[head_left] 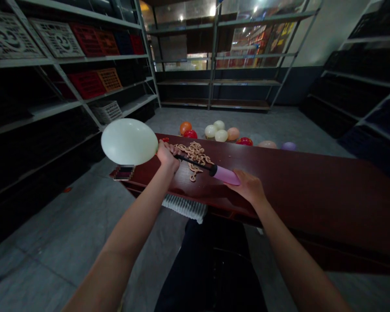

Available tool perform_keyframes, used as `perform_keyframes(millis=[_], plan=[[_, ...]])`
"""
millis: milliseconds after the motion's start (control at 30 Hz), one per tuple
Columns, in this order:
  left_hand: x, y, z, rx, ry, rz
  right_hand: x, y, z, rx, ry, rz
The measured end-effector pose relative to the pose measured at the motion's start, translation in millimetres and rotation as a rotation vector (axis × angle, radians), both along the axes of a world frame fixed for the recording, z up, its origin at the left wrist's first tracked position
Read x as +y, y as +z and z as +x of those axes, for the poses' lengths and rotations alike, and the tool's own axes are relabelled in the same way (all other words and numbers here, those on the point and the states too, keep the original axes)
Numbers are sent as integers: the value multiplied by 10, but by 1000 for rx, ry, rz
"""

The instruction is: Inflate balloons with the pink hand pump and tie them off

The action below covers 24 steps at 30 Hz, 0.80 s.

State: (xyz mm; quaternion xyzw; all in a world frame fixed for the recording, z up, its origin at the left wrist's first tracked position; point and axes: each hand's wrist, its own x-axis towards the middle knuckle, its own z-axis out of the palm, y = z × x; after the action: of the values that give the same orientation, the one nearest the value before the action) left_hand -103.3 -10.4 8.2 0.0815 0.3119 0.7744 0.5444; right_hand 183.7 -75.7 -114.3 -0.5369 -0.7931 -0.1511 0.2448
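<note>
My left hand (167, 157) is closed around the neck of a pale green balloon (129, 141), pinching it onto the black nozzle end of a hand pump (211, 169). The balloon is inflated and sticks out to the left past the table's end. My right hand (248, 185) grips the pump's pink barrel over the dark red table (295, 182). A heap of small tan uninflated balloons (195, 154) lies on the table just behind the pump.
Several inflated balloons (221, 132) in orange, red, white and purple lie on the floor beyond the table. Metal shelving with red, orange and white crates (87, 82) lines the left wall; dark shelving stands at the right. A white ribbed object (185, 207) sits below the table's near edge.
</note>
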Motion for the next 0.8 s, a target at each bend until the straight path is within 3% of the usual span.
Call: perform_keyframes(millis=[100, 200, 500, 600, 800], plan=[[-4, 114, -49, 23, 9, 41, -7, -8, -2, 32, -2, 32], [10, 219, 71, 48, 11, 98, 2, -14, 13, 71, -29, 68], [145, 585, 822, 188, -28, 276, 61, -51, 96, 251, -122, 45], [144, 485, 1153, 220, -95, 270, 61, -56, 89, 291, -140, 23], [89, 40, 1631, 256, -204, 242, 69, -58, 89, 301, -188, 9]])
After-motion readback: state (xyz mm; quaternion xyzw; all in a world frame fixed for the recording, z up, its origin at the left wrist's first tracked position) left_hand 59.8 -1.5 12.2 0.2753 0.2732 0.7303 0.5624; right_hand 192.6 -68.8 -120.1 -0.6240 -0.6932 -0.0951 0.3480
